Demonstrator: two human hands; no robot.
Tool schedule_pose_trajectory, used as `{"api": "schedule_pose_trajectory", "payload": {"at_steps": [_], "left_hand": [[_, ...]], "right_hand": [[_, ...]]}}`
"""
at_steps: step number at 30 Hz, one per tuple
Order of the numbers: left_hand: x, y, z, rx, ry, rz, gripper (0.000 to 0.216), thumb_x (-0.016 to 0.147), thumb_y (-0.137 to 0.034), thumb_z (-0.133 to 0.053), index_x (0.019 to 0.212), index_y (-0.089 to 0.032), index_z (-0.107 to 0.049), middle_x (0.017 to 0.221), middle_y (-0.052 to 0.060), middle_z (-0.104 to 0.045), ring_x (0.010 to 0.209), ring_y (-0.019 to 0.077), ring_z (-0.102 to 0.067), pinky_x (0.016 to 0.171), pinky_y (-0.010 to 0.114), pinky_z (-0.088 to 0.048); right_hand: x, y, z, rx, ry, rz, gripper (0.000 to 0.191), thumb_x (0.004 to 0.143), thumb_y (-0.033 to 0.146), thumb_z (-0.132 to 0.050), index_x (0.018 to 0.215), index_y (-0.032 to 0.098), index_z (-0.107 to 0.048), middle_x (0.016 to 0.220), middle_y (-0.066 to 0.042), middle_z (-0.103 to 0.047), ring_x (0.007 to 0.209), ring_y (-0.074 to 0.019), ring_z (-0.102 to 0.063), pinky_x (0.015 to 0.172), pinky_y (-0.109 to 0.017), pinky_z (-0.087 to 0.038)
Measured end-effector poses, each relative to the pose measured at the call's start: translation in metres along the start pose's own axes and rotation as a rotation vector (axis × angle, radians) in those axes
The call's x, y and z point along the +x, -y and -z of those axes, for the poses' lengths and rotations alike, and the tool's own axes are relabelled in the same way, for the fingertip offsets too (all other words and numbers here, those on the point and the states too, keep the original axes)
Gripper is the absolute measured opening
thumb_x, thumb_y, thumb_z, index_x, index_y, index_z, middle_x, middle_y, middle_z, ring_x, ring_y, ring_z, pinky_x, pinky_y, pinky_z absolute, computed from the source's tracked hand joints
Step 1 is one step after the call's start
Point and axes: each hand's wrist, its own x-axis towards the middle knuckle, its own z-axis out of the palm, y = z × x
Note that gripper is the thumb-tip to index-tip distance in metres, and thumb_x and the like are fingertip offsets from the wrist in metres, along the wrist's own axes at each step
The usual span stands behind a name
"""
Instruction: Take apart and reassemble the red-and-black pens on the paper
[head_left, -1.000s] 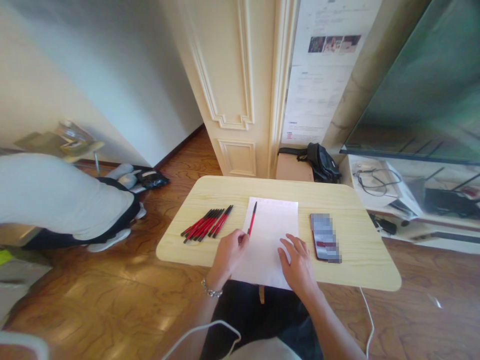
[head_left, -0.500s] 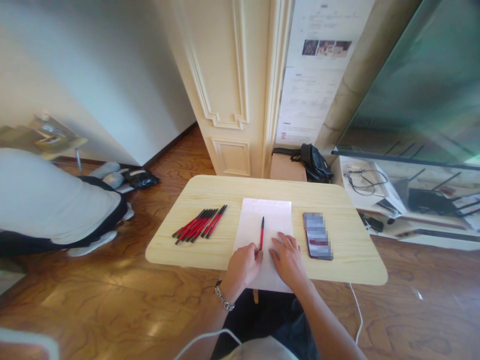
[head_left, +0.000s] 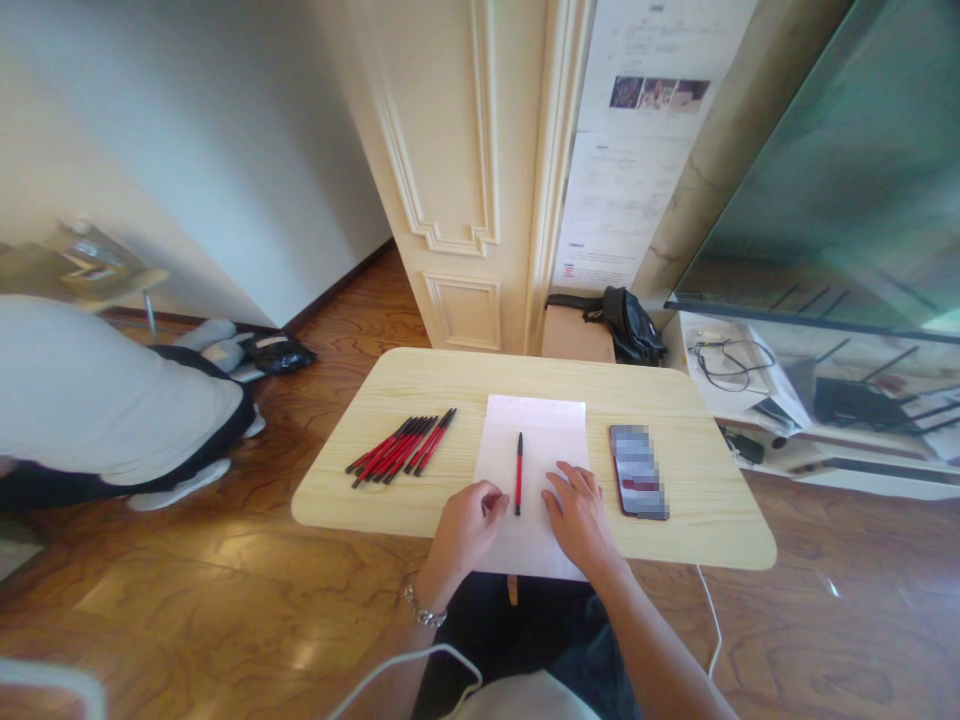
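A red pen (head_left: 519,480) with black ends lies lengthwise on a white sheet of paper (head_left: 531,420). Just left of it is my left hand (head_left: 471,520), its fingers curled in and apart from the pen, with nothing visible in them. My right hand (head_left: 577,510) rests on the paper's right side, fingers stretched out and holding nothing. To the left, several similar red and black pens (head_left: 401,448) lie in a loose bunch on the light wooden table (head_left: 345,510). A phone (head_left: 637,472) with its screen up lies right of the paper.
A person in a white top (head_left: 112,390) bends down at the left. Behind the table are a cream panelled door (head_left: 442,130) and a black bag (head_left: 630,325) on a box. A white cable (head_left: 712,620) hangs below the table's right side.
My left hand has let go of the pen and drawn back a little to the left. The pen now lies straighter on the paper. My right hand has stayed about where it was.
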Motion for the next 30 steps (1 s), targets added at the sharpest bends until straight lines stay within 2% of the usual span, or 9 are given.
{"api": "schedule_pose_trajectory", "payload": {"at_steps": [5,11,20,26,30], "left_hand": [[0.003,0.004,-0.01,0.072,-0.033,-0.02,0.02,0.087,-0.034,-0.05,0.079,-0.02,-0.064,0.076,0.004,-0.068,0.07,0.0158,-0.061,0.066,0.025,-0.041],[0.005,0.007,-0.011,0.074,-0.052,-0.014,0.02,0.087,-0.033,-0.05,0.079,-0.02,-0.063,0.077,0.003,-0.068,0.071,0.0151,-0.061,0.067,0.024,-0.04],[0.014,-0.007,-0.009,0.17,-0.01,0.024,0.022,0.088,-0.035,-0.049,0.082,-0.019,-0.064,0.08,0.005,-0.068,0.074,0.0166,-0.061,0.068,0.026,-0.04],[0.035,-0.027,-0.018,0.381,0.05,0.132,0.034,0.086,-0.048,-0.049,0.088,-0.016,-0.061,0.083,0.012,-0.067,0.08,0.023,-0.063,0.07,0.03,-0.041],[0.043,-0.032,-0.023,0.43,0.078,0.137,0.029,0.088,-0.041,-0.046,0.088,-0.016,-0.06,0.086,0.013,-0.067,0.082,0.0235,-0.064,0.07,0.031,-0.041]], "right_hand": [[0.003,0.005,0.002,0.085,-0.048,-0.021,0.025,0.091,0.022,-0.045,0.107,0.022,-0.064,0.107,-0.008,-0.064,0.099,-0.0236,-0.053,0.086,-0.038,-0.038],[0.003,-0.001,0.005,0.148,-0.038,-0.043,0.028,0.092,0.023,-0.04,0.108,0.02,-0.064,0.09,-0.007,-0.065,0.085,-0.0211,-0.057,0.079,-0.033,-0.041],[0.007,0.0,0.01,0.161,-0.004,-0.045,0.03,0.091,0.021,-0.04,0.108,0.02,-0.064,0.094,-0.008,-0.065,0.09,-0.0216,-0.058,0.082,-0.033,-0.043],[0.018,0.004,0.01,0.207,-0.012,-0.068,0.03,0.091,0.024,-0.04,0.107,0.02,-0.066,0.094,-0.009,-0.066,0.088,-0.0218,-0.06,0.08,-0.033,-0.044],[0.031,0.003,0.002,0.311,-0.001,-0.123,0.028,0.09,0.028,-0.043,0.103,0.02,-0.067,0.096,-0.009,-0.067,0.087,-0.0208,-0.062,0.08,-0.032,-0.045]]}}
